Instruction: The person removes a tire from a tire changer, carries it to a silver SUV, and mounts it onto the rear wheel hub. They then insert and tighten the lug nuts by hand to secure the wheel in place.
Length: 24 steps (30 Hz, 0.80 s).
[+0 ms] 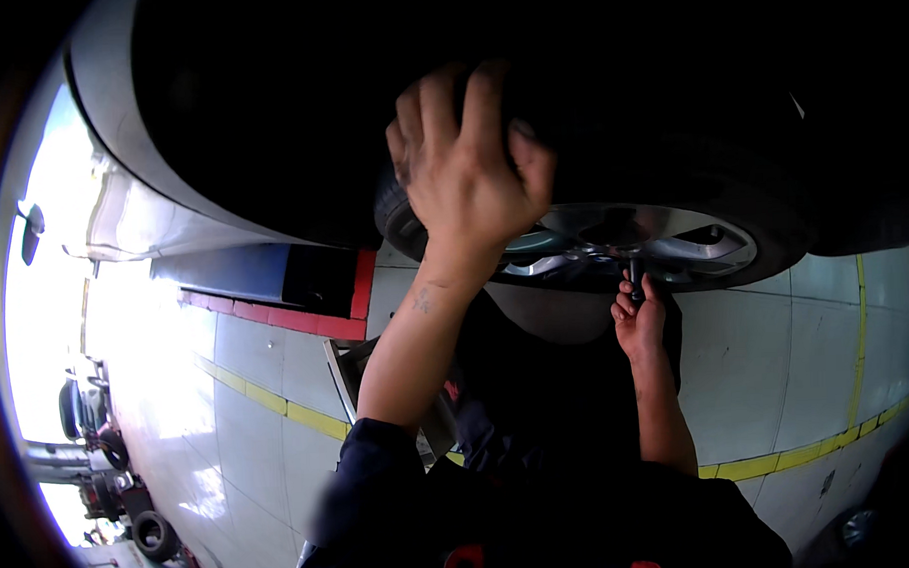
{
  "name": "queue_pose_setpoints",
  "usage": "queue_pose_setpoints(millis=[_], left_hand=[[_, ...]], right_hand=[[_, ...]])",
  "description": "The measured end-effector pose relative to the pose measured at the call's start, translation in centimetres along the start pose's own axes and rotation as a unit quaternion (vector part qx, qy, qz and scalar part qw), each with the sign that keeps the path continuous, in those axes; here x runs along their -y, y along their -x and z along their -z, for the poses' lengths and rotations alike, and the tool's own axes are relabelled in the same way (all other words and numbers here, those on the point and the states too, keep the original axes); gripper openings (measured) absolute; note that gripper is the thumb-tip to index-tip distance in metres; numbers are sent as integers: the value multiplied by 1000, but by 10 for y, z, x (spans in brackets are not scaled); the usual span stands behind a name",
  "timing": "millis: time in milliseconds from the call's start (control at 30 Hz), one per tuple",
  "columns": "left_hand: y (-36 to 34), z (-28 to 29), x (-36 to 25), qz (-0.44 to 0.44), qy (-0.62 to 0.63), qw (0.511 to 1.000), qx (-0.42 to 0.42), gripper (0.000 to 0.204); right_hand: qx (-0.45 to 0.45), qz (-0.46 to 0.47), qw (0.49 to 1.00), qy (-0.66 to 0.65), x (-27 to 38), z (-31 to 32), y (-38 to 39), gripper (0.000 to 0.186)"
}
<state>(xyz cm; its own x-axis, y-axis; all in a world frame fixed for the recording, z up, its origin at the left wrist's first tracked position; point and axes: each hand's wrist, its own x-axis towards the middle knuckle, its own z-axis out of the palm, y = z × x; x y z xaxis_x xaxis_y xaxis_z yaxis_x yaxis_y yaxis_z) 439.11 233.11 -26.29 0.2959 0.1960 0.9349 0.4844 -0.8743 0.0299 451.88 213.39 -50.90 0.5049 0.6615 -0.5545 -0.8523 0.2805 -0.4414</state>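
Observation:
A car wheel with a silver spoked rim (pixel 688 246) and a black tyre (pixel 781 235) sits in front of me, up under the dark wheel arch. My left hand (pixel 471 178) is laid against the upper left part of the tyre, fingers apart and thumb out to the side. Shadow hides what its fingertips touch. Below the rim, my right hand (pixel 640 323) is closed round a slim black cylindrical tool (pixel 635 268) that points up toward the wheel's centre. The tool's far end is too dark to make out against the hub.
Silver car bodywork (pixel 162 209) curves along the upper left. Beneath it is a blue lift ramp (pixel 224 272) beside a red-edged opening (pixel 360 287). A metal frame (pixel 342 373) stands by my left forearm. Yellow lines cross the tiled floor (pixel 738 364). A loose tyre (pixel 155 535) lies far left.

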Motion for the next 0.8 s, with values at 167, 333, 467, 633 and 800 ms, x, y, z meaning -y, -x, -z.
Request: queue_pose_setpoints(millis=[167,333,467,633,800], left_hand=[[4,-2,-2,3,-8,1000,-1,41],[8,-1,-6,22,-16,1000,-13,41],[8,-1,-5,25,-14,999,-17,41],[10,-1,-5,19,-21,999,-19,40],[12,-3,-4,26,-16,999,-23,39]], right_hand=[[-16,200,910,364,-13,-1,1,28],[-12,144,940,308,-8,-2,0,28],[181,-93,961,-185,-7,-3,-3,35],[-73,258,914,305,-23,0,-6,35],[-26,238,931,276,-10,12,-12,34]])
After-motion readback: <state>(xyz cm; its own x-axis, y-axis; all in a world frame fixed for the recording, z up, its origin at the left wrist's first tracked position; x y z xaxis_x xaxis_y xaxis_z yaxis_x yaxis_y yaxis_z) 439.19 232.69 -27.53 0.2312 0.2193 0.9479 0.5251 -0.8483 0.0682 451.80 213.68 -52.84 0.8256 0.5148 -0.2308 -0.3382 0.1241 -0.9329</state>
